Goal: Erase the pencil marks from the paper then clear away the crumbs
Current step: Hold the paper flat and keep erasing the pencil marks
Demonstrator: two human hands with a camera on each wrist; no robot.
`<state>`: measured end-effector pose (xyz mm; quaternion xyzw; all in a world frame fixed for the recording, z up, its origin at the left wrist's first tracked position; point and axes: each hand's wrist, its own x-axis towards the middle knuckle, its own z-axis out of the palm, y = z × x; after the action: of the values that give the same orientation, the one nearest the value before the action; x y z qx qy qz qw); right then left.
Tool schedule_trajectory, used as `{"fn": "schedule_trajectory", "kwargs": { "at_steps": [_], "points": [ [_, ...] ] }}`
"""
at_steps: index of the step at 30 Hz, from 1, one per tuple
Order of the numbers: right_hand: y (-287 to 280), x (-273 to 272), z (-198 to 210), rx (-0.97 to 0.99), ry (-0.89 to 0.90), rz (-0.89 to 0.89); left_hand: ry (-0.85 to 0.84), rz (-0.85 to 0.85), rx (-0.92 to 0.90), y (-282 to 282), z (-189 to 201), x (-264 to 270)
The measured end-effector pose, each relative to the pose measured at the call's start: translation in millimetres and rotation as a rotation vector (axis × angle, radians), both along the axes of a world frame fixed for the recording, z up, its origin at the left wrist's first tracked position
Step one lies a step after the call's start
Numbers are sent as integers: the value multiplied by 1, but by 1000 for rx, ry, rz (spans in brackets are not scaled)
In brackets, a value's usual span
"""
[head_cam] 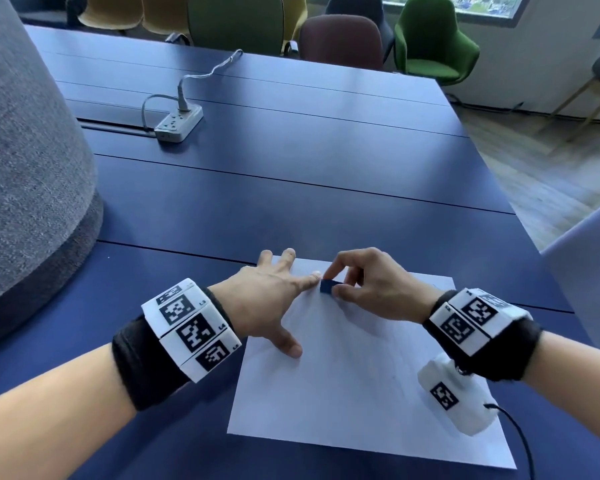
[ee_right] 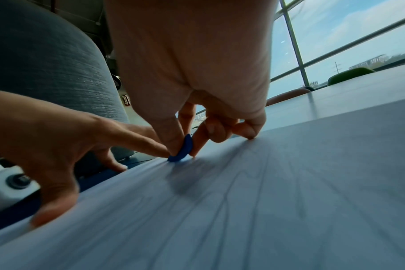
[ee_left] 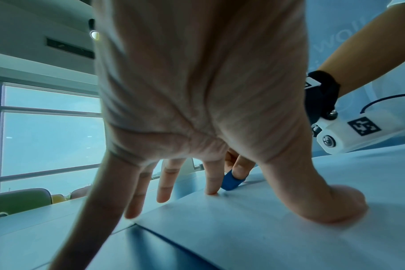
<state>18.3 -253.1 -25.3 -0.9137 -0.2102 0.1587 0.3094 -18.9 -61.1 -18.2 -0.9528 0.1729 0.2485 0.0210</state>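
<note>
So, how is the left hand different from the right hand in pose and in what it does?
The left hand lies spread with straight fingers, while the right hand has curled fingers. The left hand holds nothing and presses the paper flat; the right hand pinches a blue eraser against the sheet. The left hand covers the paper's far left corner; the right sits further right. Both touch the paper and wear marker wristbands.

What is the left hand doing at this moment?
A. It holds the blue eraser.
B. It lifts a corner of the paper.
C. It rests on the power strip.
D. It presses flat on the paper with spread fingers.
D: the left hand lies with straight, spread fingers on the paper, holding it down, while the right hand pinches the blue eraser beside the left index fingertip.
</note>
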Motion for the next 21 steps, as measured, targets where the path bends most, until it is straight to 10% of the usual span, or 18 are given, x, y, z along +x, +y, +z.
{"fn": "schedule_trajectory", "kwargs": {
  "at_steps": [21],
  "points": [
    [-14,9,-1,14,45,-41,62,5,-24,1,1,1]
  ]
}}
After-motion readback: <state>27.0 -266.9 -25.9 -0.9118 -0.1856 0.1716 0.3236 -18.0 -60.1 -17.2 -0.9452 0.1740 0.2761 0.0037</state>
